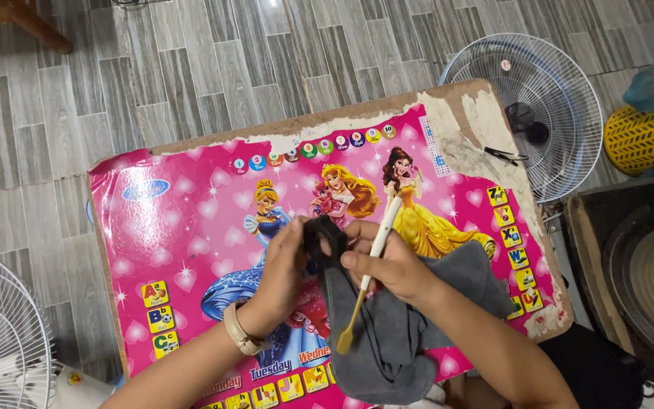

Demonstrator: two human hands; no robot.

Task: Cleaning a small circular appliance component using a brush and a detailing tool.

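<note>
Both forearms rise from the bottom edge, the left one wearing a pale wristband [239, 331]. Draped under the right hand [387, 266] lies a crumpled grey cloth [387, 333], which that hand pins while pinching a slim cream-handled brush with a tan tip [366, 276]; its long axis slants from lower left up to upper right. Just left of it, the left hand [285, 261] is closed around a small black blocky part [322, 241], the two hands almost touching, the part lying between them. Beneath sits a pink illustrated board with cartoon princesses [153, 250], yellow picture tiles down both sides, coloured discs along its top, its right corner peeled. Beyond, small black clippers [506, 156] lie there, then a white wire fan guard [539, 98] on grey tile floor [191, 68].
</note>
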